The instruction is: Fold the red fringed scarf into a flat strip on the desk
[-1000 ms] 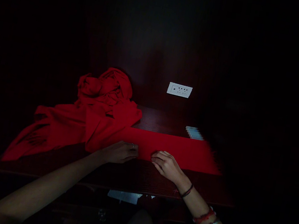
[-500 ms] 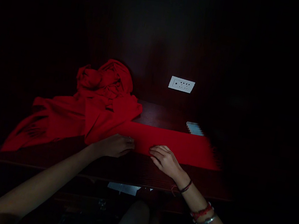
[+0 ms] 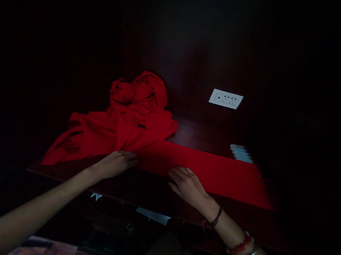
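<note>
A red scarf (image 3: pixel 215 173) with fringed ends lies on a dark wooden tabletop. Its right part is spread as a flat, narrow strip, while the left part is heaped in a loose, crumpled pile (image 3: pixel 144 96). My left hand (image 3: pixel 117 164) is at the front edge of the strip, below the pile, its fingers closed on the cloth. Farther right along the same edge, my right hand (image 3: pixel 189 187) rests on the strip with fingers stretched out and thumb apart. Dim light hides the far right end of the scarf.
A white wall socket (image 3: pixel 226 99) is on the dark panel behind the table. Beyond the strip lies a pale, pixelated flat object (image 3: pixel 241 153). Under the table's front edge, white paper (image 3: pixel 153 216) shows above my knees.
My left hand has slid left along the scarf's front edge, widening the gap between my hands. My right hand has shifted slightly left over the cloth. The view has turned left.
</note>
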Tool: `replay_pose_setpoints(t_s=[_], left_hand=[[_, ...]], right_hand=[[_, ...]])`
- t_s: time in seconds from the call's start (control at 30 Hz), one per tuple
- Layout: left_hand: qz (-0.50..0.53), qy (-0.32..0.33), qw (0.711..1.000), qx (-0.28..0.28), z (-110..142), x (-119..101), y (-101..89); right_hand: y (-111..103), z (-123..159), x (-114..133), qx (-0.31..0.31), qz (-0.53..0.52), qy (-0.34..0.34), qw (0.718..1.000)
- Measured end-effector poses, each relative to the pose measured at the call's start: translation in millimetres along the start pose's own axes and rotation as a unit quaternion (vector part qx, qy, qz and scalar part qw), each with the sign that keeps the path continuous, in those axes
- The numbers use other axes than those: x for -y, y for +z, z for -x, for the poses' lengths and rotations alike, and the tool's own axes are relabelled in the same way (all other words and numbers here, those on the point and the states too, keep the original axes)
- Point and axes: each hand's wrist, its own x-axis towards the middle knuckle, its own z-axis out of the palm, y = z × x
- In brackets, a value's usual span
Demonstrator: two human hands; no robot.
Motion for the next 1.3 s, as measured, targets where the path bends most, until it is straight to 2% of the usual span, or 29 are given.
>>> replay_pose_setpoints(t_s=[0.17, 0.33, 0.43, 0.57, 0.7, 0.9, 1.13, 1.3], left_hand=[[-0.065, -0.006, 0.998, -0.010, 1, -2, 4.0], [-0.061, 0.042, 0.996, -0.053, 3, 0, 7.0], [-0.048, 0.066, 0.994, -0.065, 4, 1, 9.0], [-0.029, 0.051, 0.995, -0.077, 3, 1, 10.7], [-0.013, 0.046, 0.995, -0.091, 2, 1, 12.3], [0.002, 0.023, 0.996, -0.081, 3, 3, 12.6], [-0.040, 0.015, 0.998, -0.056, 16, 7, 9.9], [-0.085, 0.029, 0.994, -0.058, 15, 5, 8.2]], right_hand=[[23, -32, 18, 0.015, 0.018, -0.046, 0.999], [37, -34, 16, 0.007, 0.027, -0.056, 0.998], [37, -31, 19, -0.021, 0.019, -0.032, 0.999], [35, -31, 25, -0.058, 0.026, -0.014, 0.998], [35, -33, 24, -0.028, 0.047, -0.005, 0.999], [35, -33, 20, -0.005, 0.052, 0.013, 0.999], [36, -32, 19, 0.004, 0.041, -0.006, 0.999], [35, -31, 19, -0.009, 0.049, -0.011, 0.999]])
